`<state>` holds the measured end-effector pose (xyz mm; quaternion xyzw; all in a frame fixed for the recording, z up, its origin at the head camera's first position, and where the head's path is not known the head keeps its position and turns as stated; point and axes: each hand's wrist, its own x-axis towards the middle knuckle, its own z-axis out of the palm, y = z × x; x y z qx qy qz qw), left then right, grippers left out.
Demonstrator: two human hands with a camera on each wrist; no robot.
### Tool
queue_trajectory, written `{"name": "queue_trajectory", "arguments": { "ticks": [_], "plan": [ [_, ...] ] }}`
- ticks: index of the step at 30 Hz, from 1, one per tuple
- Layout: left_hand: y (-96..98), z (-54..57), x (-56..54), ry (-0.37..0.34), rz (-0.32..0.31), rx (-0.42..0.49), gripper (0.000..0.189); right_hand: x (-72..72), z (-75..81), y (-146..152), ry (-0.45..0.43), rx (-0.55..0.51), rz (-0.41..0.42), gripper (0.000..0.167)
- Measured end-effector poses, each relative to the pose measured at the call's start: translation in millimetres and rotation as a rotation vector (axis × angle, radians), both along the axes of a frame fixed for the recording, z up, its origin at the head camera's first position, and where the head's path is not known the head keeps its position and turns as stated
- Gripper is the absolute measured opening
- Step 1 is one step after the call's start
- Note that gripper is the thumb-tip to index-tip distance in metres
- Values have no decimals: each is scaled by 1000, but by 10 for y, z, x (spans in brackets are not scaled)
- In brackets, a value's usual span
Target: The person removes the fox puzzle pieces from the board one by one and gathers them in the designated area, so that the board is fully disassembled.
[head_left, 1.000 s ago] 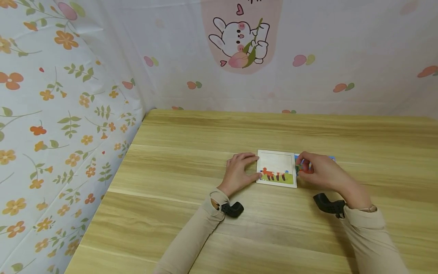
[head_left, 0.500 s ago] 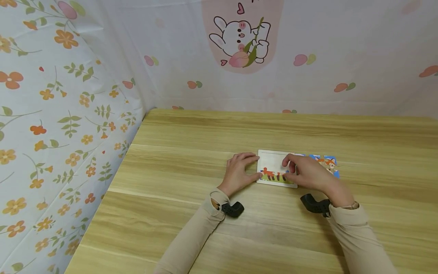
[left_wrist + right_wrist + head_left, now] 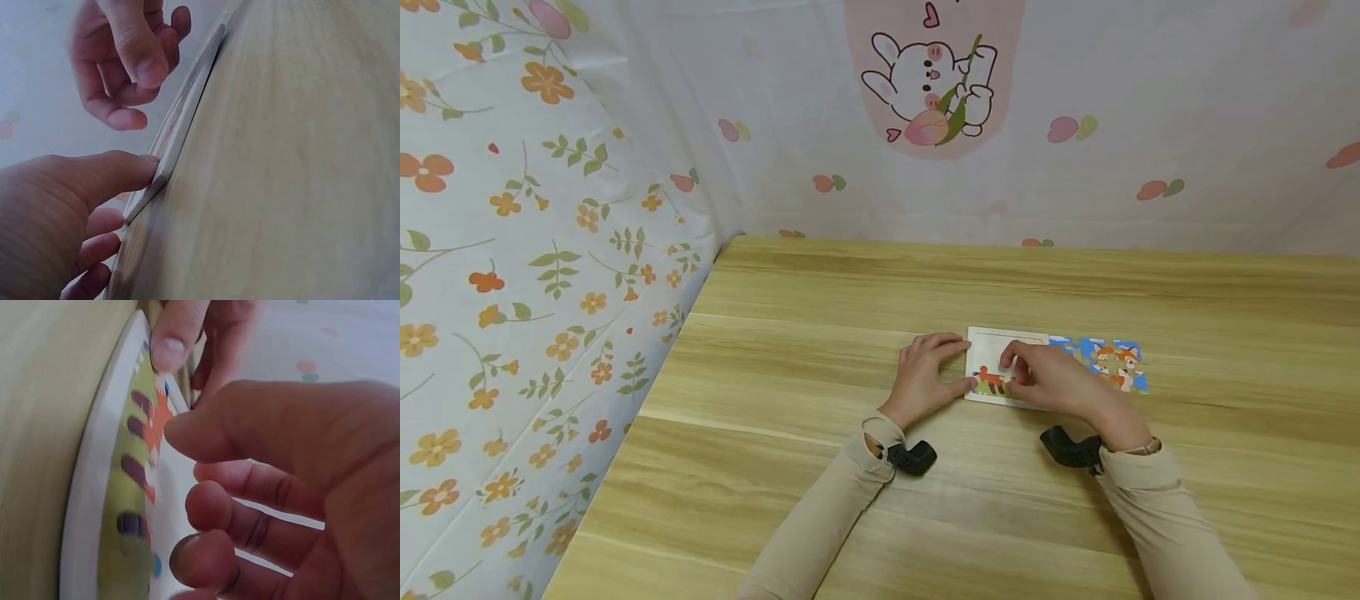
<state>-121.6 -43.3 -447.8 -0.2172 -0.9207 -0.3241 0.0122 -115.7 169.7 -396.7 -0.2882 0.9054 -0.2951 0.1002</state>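
Note:
A shallow white puzzle tray [image 3: 988,348] lies on the table in the head view. Puzzle pieces [image 3: 131,481] showing green grass, orange bodies and dark legs fill its near side; the rest of its floor is plain white. My left hand [image 3: 925,373] rests at the tray's left edge, thumb pressing the near corner, fingers along the side. Over the tray hovers my right hand [image 3: 1060,379], thumb and fingers bent and apart, nothing visible between them in either wrist view. It hides the tray's right part. Beyond it lie more puzzle pieces [image 3: 1126,367] with fox faces on blue.
The wood-grain table [image 3: 820,333] spreads around the tray. A white curtain [image 3: 760,83] with a rabbit print hangs along the back edge, and a flowered cloth [image 3: 572,275] covers the left side. Each wrist carries a black camera mount [image 3: 912,458].
My right hand has moved left from the loose pieces to over the tray, its fingers coming apart. More of the fox pieces now show. My left hand has stayed at the tray's edge.

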Motion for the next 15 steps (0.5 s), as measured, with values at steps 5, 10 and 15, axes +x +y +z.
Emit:
{"name": "queue_trajectory", "arguments": {
  "ticks": [5, 10, 15],
  "plan": [
    [0, -1, 0, 10, -3, 3, 50, -8, -24, -86, -11, 9, 20, 13],
    [-3, -5, -6, 10, -4, 2, 50, -4, -56, -156, -25, 7, 22, 12],
    [-6, -14, -10, 1, -5, 2, 52, 0, -87, -187, -7, 7, 18, 17]
  ]
}}
